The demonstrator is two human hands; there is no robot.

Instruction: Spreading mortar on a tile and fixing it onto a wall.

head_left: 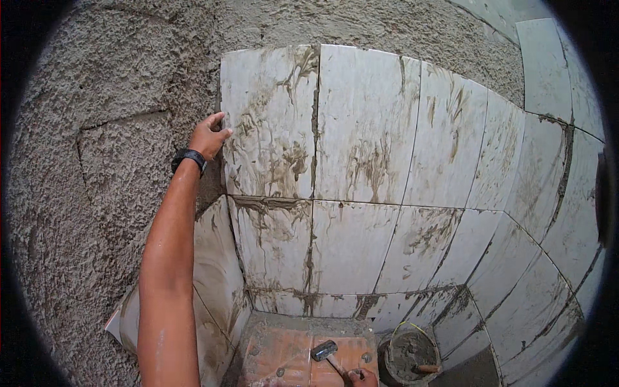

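My left hand [210,137], a dark watch on its wrist, is raised to the left edge of a white wall tile [267,122]. Its thumb and forefinger are apart, with the fingertips at the tile's edge. Wet grey-brown mortar smears the tile's face. Low in the view, my right hand [365,378] is closed round the handle of a rubber mallet [324,350] with a black head. Only part of that hand shows at the lower edge. The mallet is above orange floor tiles [277,355] spotted with mortar.
A bucket [382,367] of grey mortar stands right of my right hand, a tool's wooden handle [426,369] sticking out. More smeared tiles [367,122] cover the facing and right walls. Rough bare render [122,193] is on the left, above tiles [219,271] low down.
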